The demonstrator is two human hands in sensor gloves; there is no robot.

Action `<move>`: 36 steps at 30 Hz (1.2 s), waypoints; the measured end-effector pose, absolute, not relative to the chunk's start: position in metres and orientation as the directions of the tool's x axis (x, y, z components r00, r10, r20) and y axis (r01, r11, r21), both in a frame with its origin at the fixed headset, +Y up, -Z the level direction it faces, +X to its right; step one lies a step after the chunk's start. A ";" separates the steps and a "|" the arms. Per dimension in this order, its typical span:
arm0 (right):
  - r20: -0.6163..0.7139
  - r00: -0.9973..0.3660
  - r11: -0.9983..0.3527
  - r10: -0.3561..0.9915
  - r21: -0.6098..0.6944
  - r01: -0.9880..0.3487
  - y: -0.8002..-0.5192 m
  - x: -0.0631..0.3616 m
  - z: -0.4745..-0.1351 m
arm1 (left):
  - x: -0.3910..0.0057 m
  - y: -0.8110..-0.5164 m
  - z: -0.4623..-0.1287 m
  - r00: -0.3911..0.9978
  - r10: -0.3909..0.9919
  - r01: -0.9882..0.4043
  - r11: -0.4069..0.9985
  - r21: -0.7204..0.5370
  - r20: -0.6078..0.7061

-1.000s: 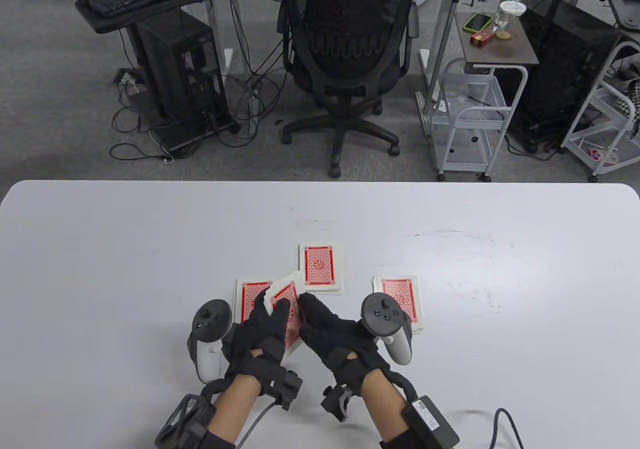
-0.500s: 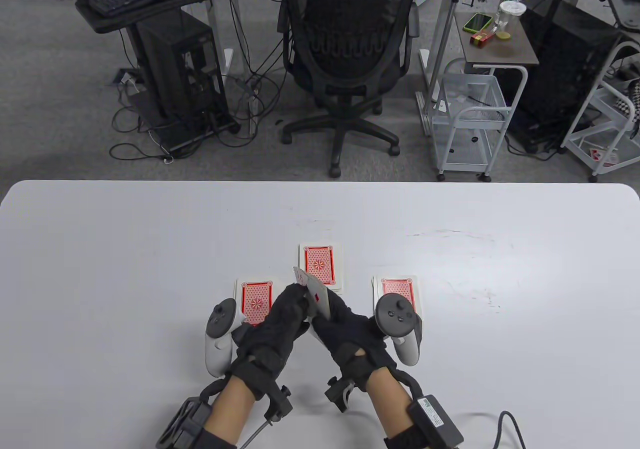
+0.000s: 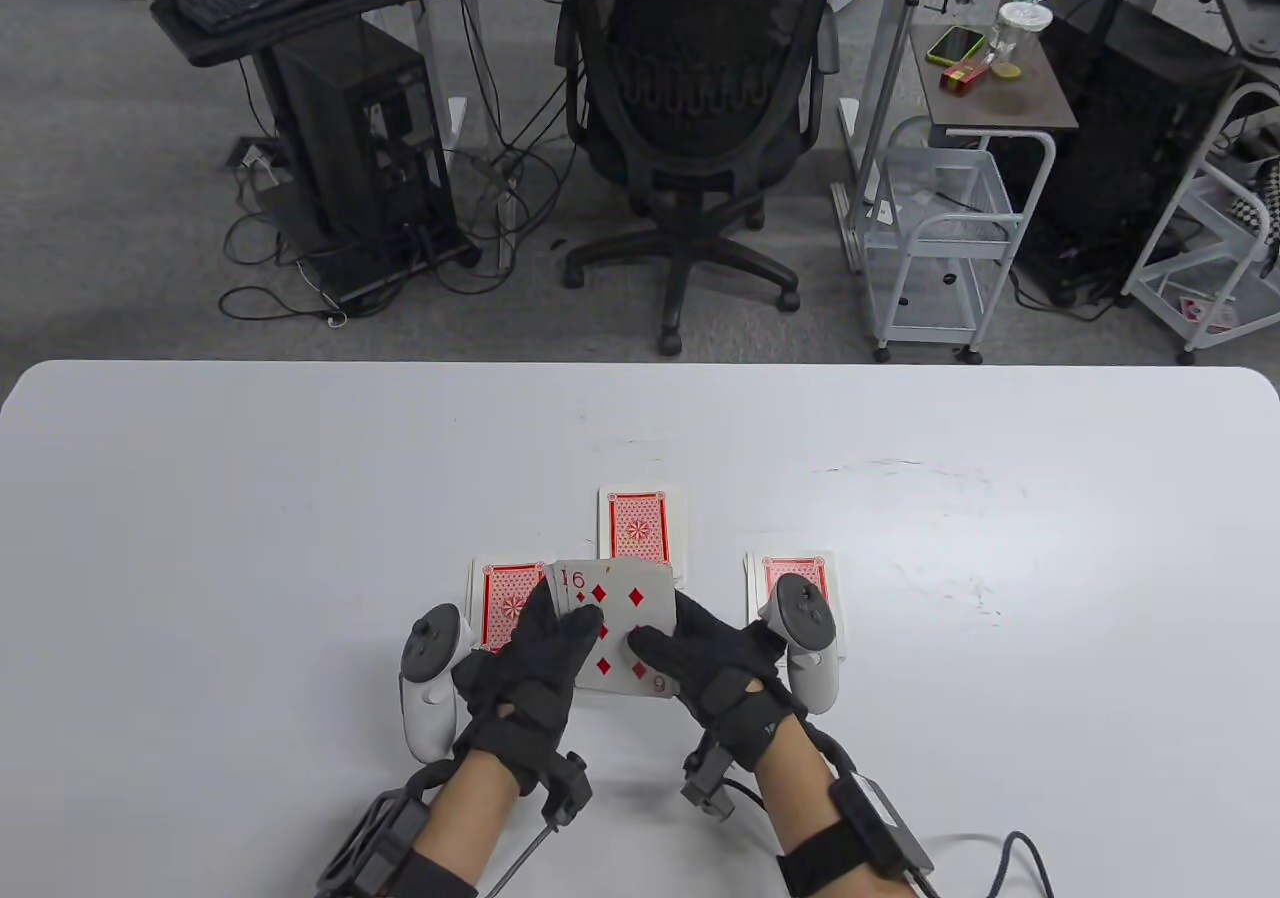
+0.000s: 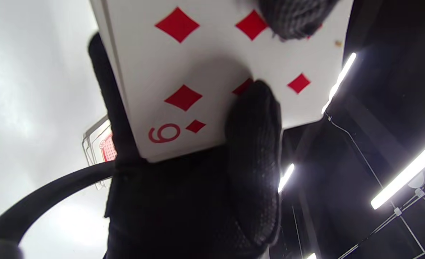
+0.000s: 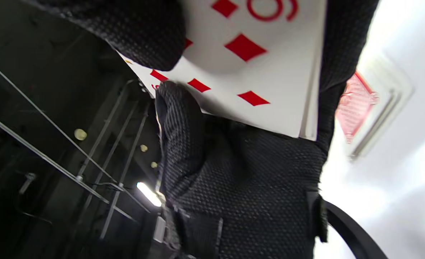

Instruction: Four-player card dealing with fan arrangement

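Both hands hold one packet of cards (image 3: pixel 620 628) face up above the near table edge, the six of diamonds (image 4: pixel 212 72) on top. My left hand (image 3: pixel 545 653) grips its left side, thumb laid across the face. My right hand (image 3: pixel 700 653) grips the right side, thumb on the face as well (image 5: pixel 144 32). Three face-down red-backed piles lie on the table: a left pile (image 3: pixel 505 603) partly hidden by my left hand, a middle pile (image 3: pixel 640 528) just beyond the held packet, and a right pile (image 3: pixel 800 573) partly behind the right tracker.
The white table (image 3: pixel 300 498) stretches wide on both sides and beyond the piles. An office chair (image 3: pixel 690 118), a desk with a computer tower (image 3: pixel 360 148) and a white trolley (image 3: pixel 940 228) stand on the floor past the far edge.
The packet, held face down low by the left pile a second ago, has been lifted, turned face up and squared between both hands. Both hands shifted slightly right.
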State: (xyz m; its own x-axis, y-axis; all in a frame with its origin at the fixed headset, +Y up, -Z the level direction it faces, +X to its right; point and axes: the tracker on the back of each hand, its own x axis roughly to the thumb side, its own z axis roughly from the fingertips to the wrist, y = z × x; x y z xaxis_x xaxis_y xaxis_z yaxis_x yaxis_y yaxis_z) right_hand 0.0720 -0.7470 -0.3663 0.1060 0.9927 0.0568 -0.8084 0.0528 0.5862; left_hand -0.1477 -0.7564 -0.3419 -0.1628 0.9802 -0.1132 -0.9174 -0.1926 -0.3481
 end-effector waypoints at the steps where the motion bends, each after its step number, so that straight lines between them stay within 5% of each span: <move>1: 0.092 0.024 -0.033 0.995 0.573 -0.819 -0.746 0.073 -0.366 | -0.145 -0.757 -0.341 -0.163 0.980 -0.917 -0.192 -0.351 -0.111; 9: 0.186 -0.418 -0.457 0.889 0.334 -0.824 -0.729 0.104 -0.359 | -0.139 -0.760 -0.340 -0.023 0.999 -0.938 -0.034 -0.344 -0.035; 14: 0.179 -0.265 -0.311 0.947 0.322 -0.894 -0.738 0.119 -0.353 | -0.137 -0.761 -0.336 0.113 0.993 -0.937 0.111 -0.331 0.011; 22: 0.076 -0.401 -0.396 0.913 0.404 -0.825 -0.762 0.117 -0.353 | -0.139 -0.776 -0.336 0.351 0.934 -0.898 0.317 -0.304 -0.062; 36: 0.066 -0.253 -0.260 0.965 0.347 -0.901 -0.764 0.102 -0.348 | -0.137 -0.779 -0.332 0.160 0.982 -0.959 0.129 -0.252 -0.105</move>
State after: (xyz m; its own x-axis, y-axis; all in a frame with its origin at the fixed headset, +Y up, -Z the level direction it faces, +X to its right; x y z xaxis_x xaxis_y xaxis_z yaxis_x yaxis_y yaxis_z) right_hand 0.1019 -0.7637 -0.3475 -0.2532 0.9652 0.0657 -0.9012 -0.2601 0.3466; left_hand -0.1373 -0.7788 -0.3319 0.1598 0.9815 -0.1052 -0.9591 0.1292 -0.2519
